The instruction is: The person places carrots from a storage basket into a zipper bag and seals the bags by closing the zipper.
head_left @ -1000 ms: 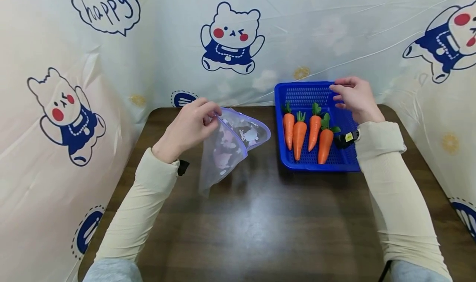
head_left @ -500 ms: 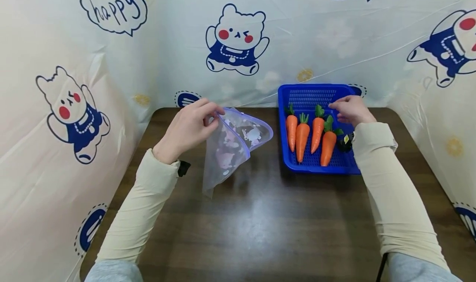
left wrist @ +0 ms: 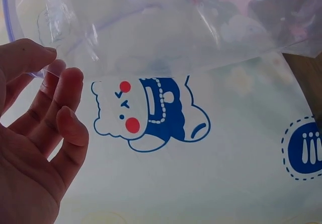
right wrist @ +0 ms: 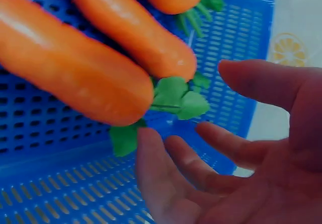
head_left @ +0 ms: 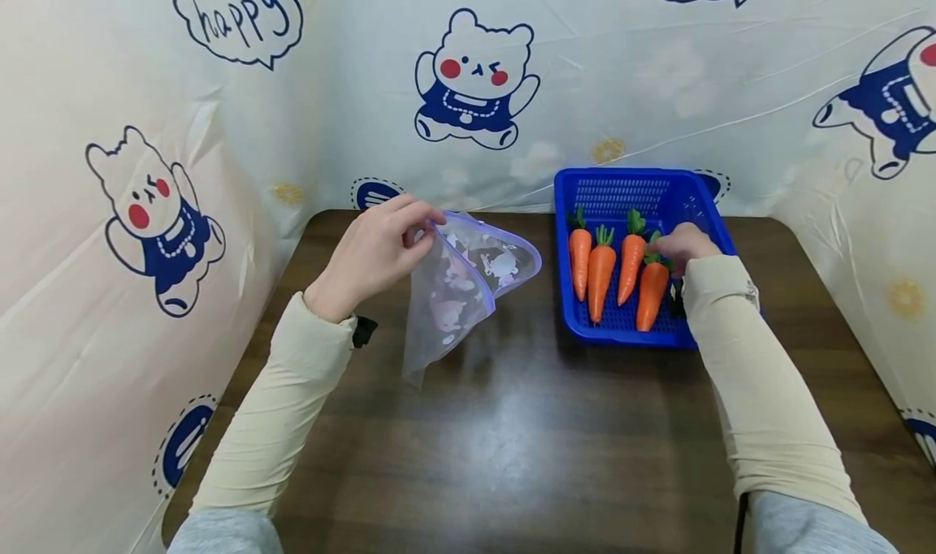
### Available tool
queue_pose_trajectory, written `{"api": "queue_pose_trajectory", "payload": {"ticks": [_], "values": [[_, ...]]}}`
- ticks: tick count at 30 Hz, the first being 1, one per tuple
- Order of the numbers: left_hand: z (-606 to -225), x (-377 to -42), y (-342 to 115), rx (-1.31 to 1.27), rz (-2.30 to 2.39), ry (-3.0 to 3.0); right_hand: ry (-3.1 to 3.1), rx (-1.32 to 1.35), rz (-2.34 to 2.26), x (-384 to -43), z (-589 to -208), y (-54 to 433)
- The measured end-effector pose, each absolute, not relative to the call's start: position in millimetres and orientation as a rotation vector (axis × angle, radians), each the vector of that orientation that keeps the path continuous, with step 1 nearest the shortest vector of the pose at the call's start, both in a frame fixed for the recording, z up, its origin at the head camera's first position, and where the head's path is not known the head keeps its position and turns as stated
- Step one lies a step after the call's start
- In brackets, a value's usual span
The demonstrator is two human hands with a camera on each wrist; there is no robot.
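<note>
Between its thumb and fingertips, my left hand (head_left: 376, 249) pinches the purple-edged rim of a clear zip bag (head_left: 453, 294) printed with pale cartoon figures. The bag hangs above the table with its mouth partly spread; in the left wrist view its clear film (left wrist: 151, 43) fills the top. My right hand (head_left: 691, 245) is inside the blue basket (head_left: 629, 337), by the green top of the rightmost carrot (head_left: 651, 298). Seen from the right wrist, that hand (right wrist: 241, 163) has thumb and fingers spread apart, fingertips close to the leaves (right wrist: 188, 104), holding nothing.
Beside the rightmost carrot lie more carrots: a left one (head_left: 580, 266), a second (head_left: 600, 282) and a third (head_left: 631, 268). The basket stands at the back right of the dark wooden table (head_left: 468, 456). A printed curtain (head_left: 366, 67) surrounds the table's back and sides.
My right hand has moved down and left from the basket's back right, into the basket towards the rightmost carrot's leaves. The left hand still holds the bag; the head view has shifted slightly.
</note>
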State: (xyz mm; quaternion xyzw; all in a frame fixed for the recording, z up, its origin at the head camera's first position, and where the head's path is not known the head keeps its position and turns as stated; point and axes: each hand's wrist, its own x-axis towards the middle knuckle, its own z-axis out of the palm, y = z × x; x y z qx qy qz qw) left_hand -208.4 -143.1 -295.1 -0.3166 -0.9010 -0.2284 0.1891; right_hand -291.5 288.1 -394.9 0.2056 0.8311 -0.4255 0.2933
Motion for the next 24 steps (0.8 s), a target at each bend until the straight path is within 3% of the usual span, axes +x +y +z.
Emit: {"api": "queue_pose_trajectory", "payload": {"ticks": [24], "values": [[-297.0, -207.1, -148.8, -0.869, -0.625, -2.594, 1.851, 0.910, -1.413, -292.4, -424.5, 281.1]]}}
